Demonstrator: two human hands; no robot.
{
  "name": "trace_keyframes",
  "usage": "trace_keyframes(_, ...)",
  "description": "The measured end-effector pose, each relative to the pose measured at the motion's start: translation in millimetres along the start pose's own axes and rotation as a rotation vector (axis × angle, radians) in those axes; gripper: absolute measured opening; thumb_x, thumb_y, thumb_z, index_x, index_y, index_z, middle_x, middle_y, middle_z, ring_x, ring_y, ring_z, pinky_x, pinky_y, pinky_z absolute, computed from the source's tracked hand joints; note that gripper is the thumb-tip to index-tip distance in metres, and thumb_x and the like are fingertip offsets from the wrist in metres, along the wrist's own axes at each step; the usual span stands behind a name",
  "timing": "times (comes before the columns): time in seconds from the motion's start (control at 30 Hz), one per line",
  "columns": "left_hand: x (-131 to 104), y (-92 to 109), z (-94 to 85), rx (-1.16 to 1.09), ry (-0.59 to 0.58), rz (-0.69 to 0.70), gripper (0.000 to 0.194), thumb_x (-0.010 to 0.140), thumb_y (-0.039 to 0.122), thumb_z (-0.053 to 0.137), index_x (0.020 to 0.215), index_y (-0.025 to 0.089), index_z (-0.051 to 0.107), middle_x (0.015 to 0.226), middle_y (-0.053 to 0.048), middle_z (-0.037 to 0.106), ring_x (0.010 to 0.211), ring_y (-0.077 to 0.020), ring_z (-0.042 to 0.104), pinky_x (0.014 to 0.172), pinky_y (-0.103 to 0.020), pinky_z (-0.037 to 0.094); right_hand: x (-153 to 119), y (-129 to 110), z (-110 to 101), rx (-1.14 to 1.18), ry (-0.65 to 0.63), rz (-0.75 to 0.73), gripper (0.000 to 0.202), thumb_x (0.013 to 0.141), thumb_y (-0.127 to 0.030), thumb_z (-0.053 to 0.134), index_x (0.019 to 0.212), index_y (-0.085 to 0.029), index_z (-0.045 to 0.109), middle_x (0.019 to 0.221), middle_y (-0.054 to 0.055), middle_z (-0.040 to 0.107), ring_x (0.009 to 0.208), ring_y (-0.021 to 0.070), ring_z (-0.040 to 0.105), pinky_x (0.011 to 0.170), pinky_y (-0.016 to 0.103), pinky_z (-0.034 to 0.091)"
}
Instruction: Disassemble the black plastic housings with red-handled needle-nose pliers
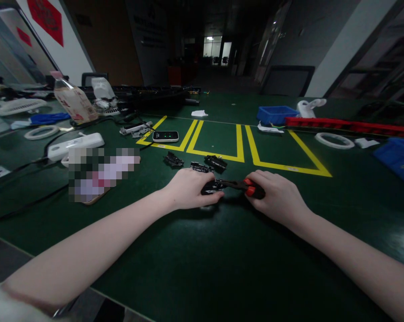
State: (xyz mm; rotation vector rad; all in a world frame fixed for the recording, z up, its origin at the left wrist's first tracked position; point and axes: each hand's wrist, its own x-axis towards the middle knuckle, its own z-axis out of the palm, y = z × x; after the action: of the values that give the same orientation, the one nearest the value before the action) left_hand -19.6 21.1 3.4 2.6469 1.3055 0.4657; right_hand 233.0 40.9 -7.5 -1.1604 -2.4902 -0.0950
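My left hand (193, 188) is closed on a small black mechanical part (208, 187), partly hidden by the fingers. From the right, my right hand (277, 194) grips red-and-black pliers (250, 188) by the handles. The jaws of the pliers reach the black part beside my left thumb and forefinger. Just beyond my hands, more black parts lie on the green table: one to the left (173, 159), one to the right (216, 163). Another black piece (202, 167) shows directly behind my left hand.
Yellow tape outlines (215, 156) mark the table (202, 268). A small device with a lit screen (166, 136) sits by the left outline. Left are a power strip (76, 146), a blurred-out phone (103, 176) and a bottle (74, 98). Blue bins (276, 115) and a tape roll (334, 140) stand right.
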Motion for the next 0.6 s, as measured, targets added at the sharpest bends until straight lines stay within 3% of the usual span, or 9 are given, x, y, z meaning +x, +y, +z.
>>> trace_keyframes(0.37,1.9,1.7,1.7,0.095,0.045,-0.030,0.044,0.095,0.057,0.051,0.091,0.016,0.066,0.076,-0.003,0.069,0.065,-0.0179,0.061,0.063,-0.030,0.041,1.2,1.8,-0.6,0.015,-0.013,0.036,0.011,0.079,-0.028,0.060,0.088,-0.022,0.059,0.084,0.006,0.067,0.073,0.0226,0.062,0.061,0.037,0.050)
trace_keyframes(0.5,0.5,2.8,1.0,-0.005,0.023,-0.081,0.042,0.094,0.056,0.052,0.096,0.017,0.067,0.080,-0.003,0.070,0.068,-0.0177,0.063,0.060,-0.028,0.042,1.3,2.6,-0.8,0.014,-0.015,0.047,0.012,0.077,-0.028,0.060,0.088,-0.022,0.060,0.084,0.006,0.067,0.073,0.0230,0.062,0.061,0.037,0.051)
trace_keyframes(0.6,-1.4,0.7,0.4,-0.156,0.052,-0.127,0.040,0.091,0.056,0.057,0.107,0.019,0.065,0.096,-0.003,0.073,0.079,-0.0188,0.066,0.063,-0.029,0.047,1.3,4.5,-0.7,0.010,-0.016,0.054,0.013,0.078,-0.028,0.060,0.089,-0.022,0.060,0.085,0.007,0.067,0.073,0.0228,0.062,0.061,0.037,0.051)
